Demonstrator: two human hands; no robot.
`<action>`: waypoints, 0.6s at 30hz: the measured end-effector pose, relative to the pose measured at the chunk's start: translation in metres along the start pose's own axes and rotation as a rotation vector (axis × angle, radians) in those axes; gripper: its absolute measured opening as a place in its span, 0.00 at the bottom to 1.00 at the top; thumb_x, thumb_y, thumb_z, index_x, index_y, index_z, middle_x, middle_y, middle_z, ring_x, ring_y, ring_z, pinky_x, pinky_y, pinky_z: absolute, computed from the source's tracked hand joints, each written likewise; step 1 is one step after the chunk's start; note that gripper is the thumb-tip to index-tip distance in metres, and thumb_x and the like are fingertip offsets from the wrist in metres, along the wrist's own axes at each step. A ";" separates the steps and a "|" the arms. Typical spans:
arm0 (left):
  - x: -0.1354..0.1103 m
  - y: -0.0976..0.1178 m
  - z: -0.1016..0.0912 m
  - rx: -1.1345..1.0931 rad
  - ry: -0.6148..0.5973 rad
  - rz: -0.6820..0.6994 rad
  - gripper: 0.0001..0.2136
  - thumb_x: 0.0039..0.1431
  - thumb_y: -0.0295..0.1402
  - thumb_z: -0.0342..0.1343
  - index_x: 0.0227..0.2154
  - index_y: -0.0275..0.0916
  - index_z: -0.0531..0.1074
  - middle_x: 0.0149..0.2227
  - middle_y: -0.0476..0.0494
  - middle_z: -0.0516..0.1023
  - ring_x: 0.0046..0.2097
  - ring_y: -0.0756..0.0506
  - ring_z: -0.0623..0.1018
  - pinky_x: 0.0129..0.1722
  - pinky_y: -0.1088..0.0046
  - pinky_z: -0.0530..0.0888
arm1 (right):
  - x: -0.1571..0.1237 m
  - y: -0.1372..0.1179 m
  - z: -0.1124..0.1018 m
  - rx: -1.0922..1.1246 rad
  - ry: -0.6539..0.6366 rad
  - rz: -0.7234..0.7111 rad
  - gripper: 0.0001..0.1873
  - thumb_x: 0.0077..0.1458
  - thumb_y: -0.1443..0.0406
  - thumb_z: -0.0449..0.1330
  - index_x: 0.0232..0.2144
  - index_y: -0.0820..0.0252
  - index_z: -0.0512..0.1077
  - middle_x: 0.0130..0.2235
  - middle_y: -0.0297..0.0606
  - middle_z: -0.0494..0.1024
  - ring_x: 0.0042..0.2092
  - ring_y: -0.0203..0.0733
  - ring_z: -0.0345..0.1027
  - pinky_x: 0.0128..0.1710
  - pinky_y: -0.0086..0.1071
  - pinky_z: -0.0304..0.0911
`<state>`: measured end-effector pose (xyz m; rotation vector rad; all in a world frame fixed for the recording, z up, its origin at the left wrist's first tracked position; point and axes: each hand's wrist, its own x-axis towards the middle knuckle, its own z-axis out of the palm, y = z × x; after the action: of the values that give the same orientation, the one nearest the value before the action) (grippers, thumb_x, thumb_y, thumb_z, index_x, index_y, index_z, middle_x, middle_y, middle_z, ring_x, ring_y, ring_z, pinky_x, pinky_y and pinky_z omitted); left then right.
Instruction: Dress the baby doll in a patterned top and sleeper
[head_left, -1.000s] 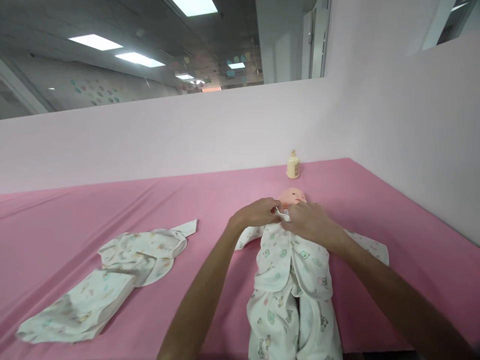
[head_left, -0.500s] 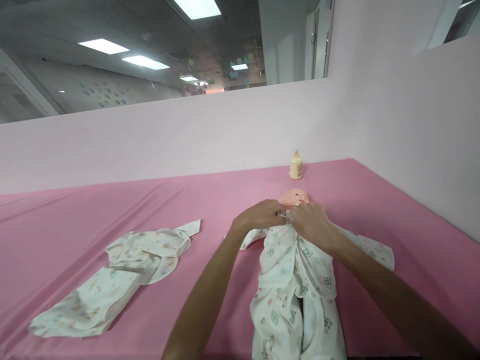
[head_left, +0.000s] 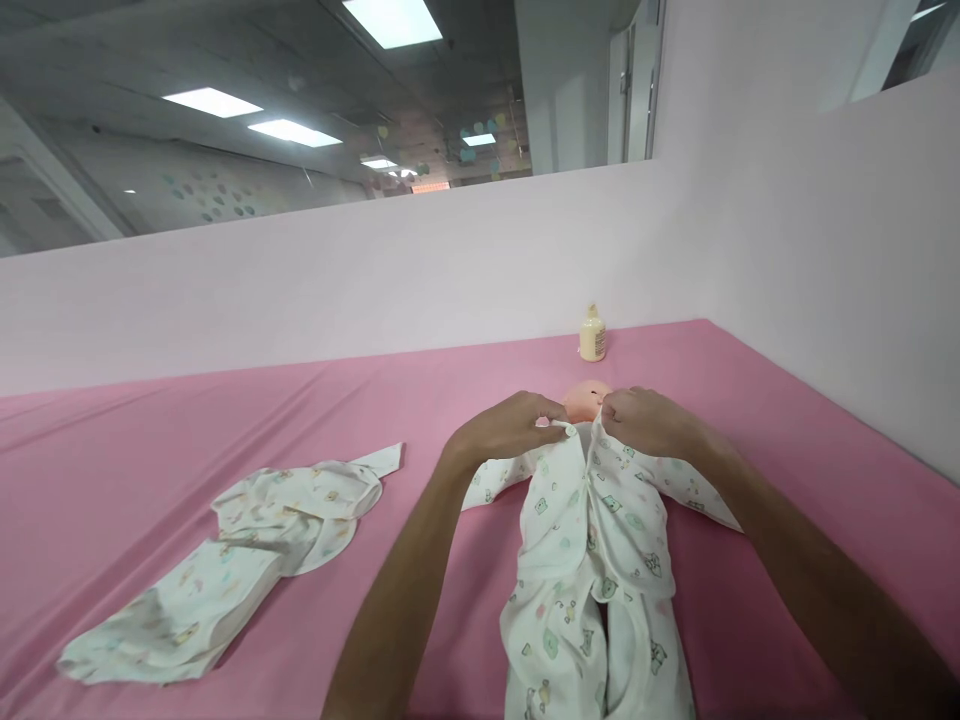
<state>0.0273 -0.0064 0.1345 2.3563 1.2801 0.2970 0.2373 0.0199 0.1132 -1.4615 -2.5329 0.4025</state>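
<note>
A baby doll (head_left: 586, 400) lies on its back, dressed in white printed baby pajamas (head_left: 559, 525). Only part of its head shows above the neckline. My left hand (head_left: 510, 430) pinches the left edge of the open collar, where a small round snap is visible. The opposite collar edge is gripped in the closed fingers of my right hand (head_left: 649, 420), next to the doll's head. Between the two hands the collar stands apart in a V, and the front edges come together lower down the chest. Both sleeves spread out sideways.
A second set of printed baby clothes (head_left: 247, 560) lies crumpled at the left on the pink sheet (head_left: 427, 400). Behind the doll's head stands a pale yellow bottle (head_left: 592, 338). White walls (head_left: 360, 275) border the back and right sides, with windows above.
My hands have moved apart, my right hand to the right and my left slightly left. The collar edges, close together before, are now spread open.
</note>
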 end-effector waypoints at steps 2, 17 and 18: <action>-0.001 0.002 -0.001 0.008 -0.003 -0.052 0.13 0.58 0.41 0.49 0.28 0.39 0.71 0.31 0.47 0.71 0.35 0.46 0.70 0.32 0.72 0.63 | -0.009 -0.009 -0.001 -0.093 0.108 0.000 0.12 0.56 0.66 0.50 0.21 0.58 0.58 0.23 0.32 0.63 0.25 0.34 0.54 0.26 0.30 0.44; 0.001 -0.004 0.002 -0.011 -0.087 -0.139 0.11 0.55 0.34 0.50 0.20 0.38 0.58 0.23 0.51 0.57 0.26 0.50 0.57 0.26 0.71 0.53 | -0.028 -0.033 0.036 -0.357 0.085 -0.241 0.10 0.43 0.78 0.50 0.18 0.62 0.61 0.18 0.33 0.57 0.22 0.33 0.39 0.26 0.33 0.36; 0.002 -0.004 0.003 -0.004 -0.082 -0.140 0.11 0.55 0.33 0.50 0.19 0.38 0.57 0.23 0.51 0.56 0.25 0.50 0.57 0.25 0.71 0.52 | -0.028 -0.030 0.037 -0.359 0.095 -0.266 0.10 0.43 0.78 0.50 0.18 0.62 0.60 0.18 0.33 0.56 0.22 0.33 0.39 0.26 0.33 0.36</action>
<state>0.0261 -0.0038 0.1302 2.2380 1.3950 0.1571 0.2156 -0.0244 0.0875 -1.1809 -2.7703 -0.1675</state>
